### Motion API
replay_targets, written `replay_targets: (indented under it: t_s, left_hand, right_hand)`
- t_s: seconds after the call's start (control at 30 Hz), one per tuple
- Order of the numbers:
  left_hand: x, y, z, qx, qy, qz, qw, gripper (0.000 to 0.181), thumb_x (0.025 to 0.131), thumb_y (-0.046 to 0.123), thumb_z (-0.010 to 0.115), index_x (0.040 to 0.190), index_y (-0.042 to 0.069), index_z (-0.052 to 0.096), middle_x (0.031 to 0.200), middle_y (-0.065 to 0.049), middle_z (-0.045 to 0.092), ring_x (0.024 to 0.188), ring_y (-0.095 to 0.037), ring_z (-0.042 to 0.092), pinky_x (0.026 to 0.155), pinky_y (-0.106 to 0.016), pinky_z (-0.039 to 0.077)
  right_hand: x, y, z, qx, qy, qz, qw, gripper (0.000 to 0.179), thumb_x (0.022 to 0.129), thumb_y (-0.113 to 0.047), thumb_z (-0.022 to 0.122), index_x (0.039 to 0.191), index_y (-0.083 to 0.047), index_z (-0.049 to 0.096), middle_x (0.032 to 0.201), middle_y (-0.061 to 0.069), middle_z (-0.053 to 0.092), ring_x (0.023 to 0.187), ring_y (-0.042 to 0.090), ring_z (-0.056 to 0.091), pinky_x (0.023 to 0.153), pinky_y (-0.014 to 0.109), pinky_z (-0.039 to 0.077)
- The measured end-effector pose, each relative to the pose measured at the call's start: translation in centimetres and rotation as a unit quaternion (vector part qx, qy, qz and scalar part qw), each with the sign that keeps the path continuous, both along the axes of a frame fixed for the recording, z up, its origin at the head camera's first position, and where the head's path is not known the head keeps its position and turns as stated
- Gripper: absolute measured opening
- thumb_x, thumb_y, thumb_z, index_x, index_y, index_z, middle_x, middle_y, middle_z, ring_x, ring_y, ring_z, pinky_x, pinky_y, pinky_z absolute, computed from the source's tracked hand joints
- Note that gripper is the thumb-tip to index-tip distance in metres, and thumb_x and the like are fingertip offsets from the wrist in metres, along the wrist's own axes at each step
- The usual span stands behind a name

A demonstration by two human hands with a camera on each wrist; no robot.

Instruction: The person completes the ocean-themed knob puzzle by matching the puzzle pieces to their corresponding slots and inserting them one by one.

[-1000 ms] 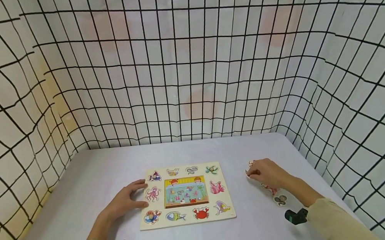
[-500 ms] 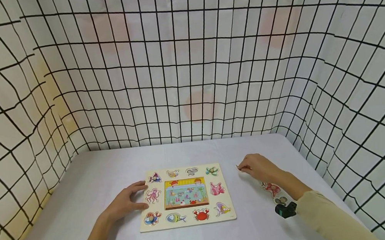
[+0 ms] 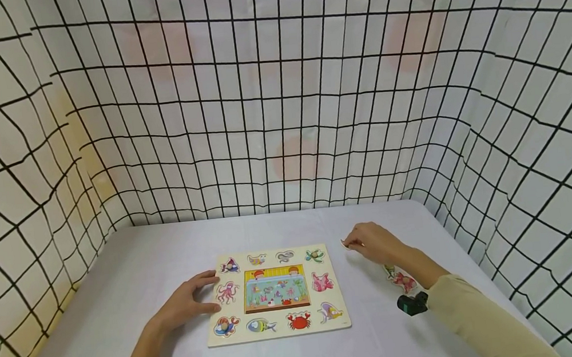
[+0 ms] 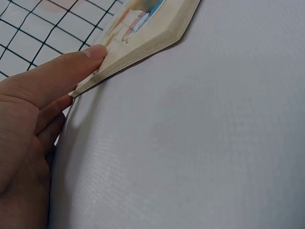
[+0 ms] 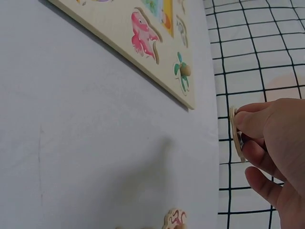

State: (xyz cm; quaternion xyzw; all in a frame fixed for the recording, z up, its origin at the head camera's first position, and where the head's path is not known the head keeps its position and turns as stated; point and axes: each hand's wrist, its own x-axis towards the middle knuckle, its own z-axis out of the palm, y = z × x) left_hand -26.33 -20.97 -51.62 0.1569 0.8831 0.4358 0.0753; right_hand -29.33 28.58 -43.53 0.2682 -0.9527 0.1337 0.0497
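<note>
A wooden peg puzzle board [image 3: 280,335] with sea-animal shapes lies on the white table. My left hand [image 3: 186,300] rests at its left edge, thumb and fingers spread; in the left wrist view the thumb [image 4: 71,69] lies over the board's edge. My right hand [image 3: 377,243] is raised beyond the board's far right corner and pinches a thin wooden puzzle piece [image 5: 235,133]. The piece is seen edge-on, its picture hidden. Nearest to it on the board is the green turtle piece [image 5: 185,71] with a round knob. A pink fish shape [image 5: 142,36] lies beside it.
Loose pieces, one a pink-red piece [image 3: 404,282], lie on the table under my right forearm. Another with red squiggles [image 5: 175,218] shows low in the right wrist view. Black grid netting [image 3: 264,111] over white walls encloses the table's back and sides.
My right hand has lifted the puzzle piece from the loose pieces at the right and carried it left and away from me toward the board. My left hand stays at the board's edge.
</note>
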Motion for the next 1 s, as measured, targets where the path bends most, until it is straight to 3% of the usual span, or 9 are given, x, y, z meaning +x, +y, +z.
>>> replay_targets:
  t_s: [0.17, 0.33, 0.5, 0.67, 1.0]
  left_hand:
    - [0.0, 0.0, 0.1, 0.002, 0.001, -0.003, 1.0, 0.074, 0.078, 0.027, 0.092, 0.141, 0.005, 0.062, 0.159, -0.018, 0.043, 0.149, -0.047, 0.027, 0.116, -0.069, 0.02]
    - [0.0, 0.0, 0.2, 0.0, -0.001, -0.004, 1.0, 0.074, 0.078, 0.028, 0.092, 0.141, 0.005, 0.062, 0.159, -0.018, 0.042, 0.149, -0.047, 0.027, 0.117, -0.069, 0.02]
    - [0.0, 0.1, 0.2, -0.002, 0.004, -0.009, 1.0, 0.074, 0.078, 0.029, 0.092, 0.141, 0.004, 0.062, 0.158, -0.019, 0.043, 0.149, -0.048, 0.028, 0.116, -0.07, 0.021]
    - [0.0, 0.1, 0.2, -0.001, 0.011, -0.016, 0.9998, 0.073, 0.079, 0.028, 0.092, 0.141, 0.002, 0.062, 0.157, -0.022, 0.043, 0.147, -0.05, 0.03, 0.116, -0.069, 0.021]
    - [0.0, 0.0, 0.3, -0.003, 0.02, -0.02, 0.9996, 0.074, 0.08, 0.027, 0.091, 0.141, 0.001, 0.061, 0.157, -0.023, 0.043, 0.147, -0.05, 0.029, 0.116, -0.069, 0.021]
  right_hand:
    - [-0.6, -0.6, 0.2, -0.004, 0.006, 0.016, 0.9998, 0.014, 0.097, -0.009, 0.073, 0.109, -0.005, 0.081, 0.097, 0.001, 0.074, 0.089, 0.015, 0.066, 0.074, 0.033, 0.055]
    - [-0.9, -1.7, 0.4, -0.004, -0.016, 0.016, 0.9997, 0.015, 0.097, -0.007, 0.072, 0.11, -0.005, 0.081, 0.102, -0.001, 0.075, 0.091, 0.014, 0.065, 0.075, 0.033, 0.054]
    - [-1.5, -2.9, 0.2, -0.011, -0.028, 0.01, 0.9995, 0.016, 0.099, -0.008, 0.07, 0.111, -0.006, 0.08, 0.106, 0.0, 0.075, 0.09, 0.012, 0.064, 0.076, 0.032, 0.054]
    - [-2.2, -4.0, 0.0, -0.014, -0.035, 0.028, 0.9989, 0.016, 0.1, -0.008, 0.068, 0.11, -0.006, 0.081, 0.107, 0.002, 0.076, 0.084, 0.012, 0.06, 0.072, 0.032, 0.05]
    - [-3.6, -6.3, -0.4, -0.013, -0.043, 0.04, 0.9982, 0.017, 0.101, -0.01, 0.067, 0.11, -0.006, 0.081, 0.108, 0.001, 0.076, 0.087, 0.013, 0.061, 0.074, 0.033, 0.05]
